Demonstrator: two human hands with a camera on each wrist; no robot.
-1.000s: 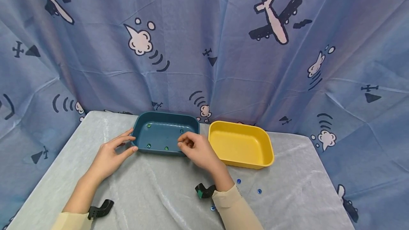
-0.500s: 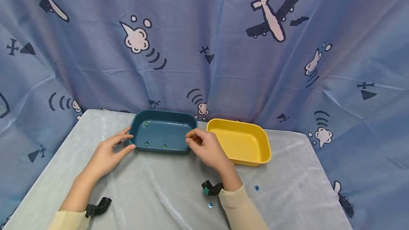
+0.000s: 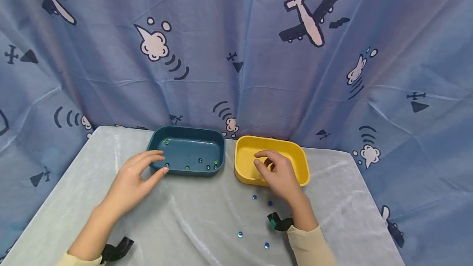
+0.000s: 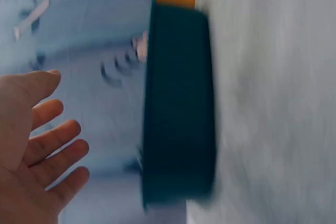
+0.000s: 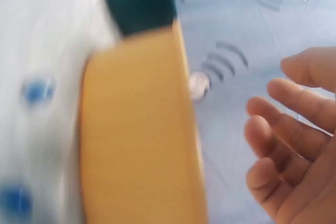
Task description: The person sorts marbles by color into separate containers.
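A teal tray (image 3: 184, 151) holds several small green glass beads (image 3: 187, 168) scattered over its floor, some grouped at its right end. My left hand (image 3: 129, 182) hovers at the tray's left end; the left wrist view shows its fingers apart and clear of the wall, holding nothing. To the right is a yellow tray (image 3: 244, 157), with my right hand (image 3: 281, 175) above its front edge. Those fingers bend loosely, with nothing between them in the right wrist view. Several blue glass beads (image 3: 240, 234) lie on the cloth in front of the yellow tray.
A pale grey velvety cloth (image 3: 177, 221) covers the table. Behind it hangs a blue curtain (image 3: 207, 52) printed with planes, close to the backs of both trays. A narrow gap separates the two trays.
My right hand has moved right, from the teal tray to over the yellow one, uncovering green beads. My left hand has come off the teal tray's rim. The head view has shifted slightly.
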